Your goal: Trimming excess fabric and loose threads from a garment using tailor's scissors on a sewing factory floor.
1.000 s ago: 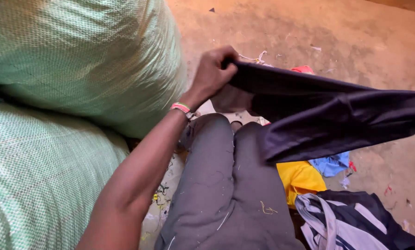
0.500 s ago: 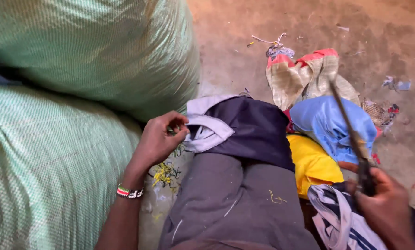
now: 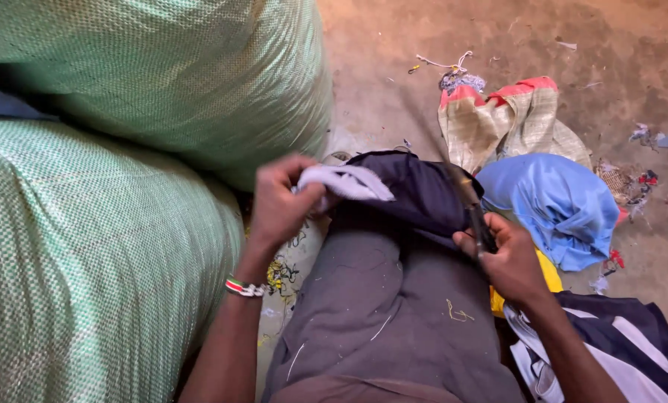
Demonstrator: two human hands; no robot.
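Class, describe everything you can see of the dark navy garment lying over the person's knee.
The dark navy cloth garment lies bunched and creased over the knee of the grey trouser leg. A white fabric part, seemingly its lining or pocket, is pinched in the left hand. The right hand presses a thin dark tool against its right edge. A blue cloth lies beside it.

The left hand (image 3: 280, 200) grips a pale lining piece (image 3: 346, 181) of a dark navy garment (image 3: 416, 195) draped over the person's grey-trousered knee (image 3: 378, 306). The right hand (image 3: 507, 260) closes around a thin dark tool (image 3: 474, 213) touching the garment. Green woven sacks (image 3: 95, 246) stand just beside; a blue cloth (image 3: 561, 205) lies near.
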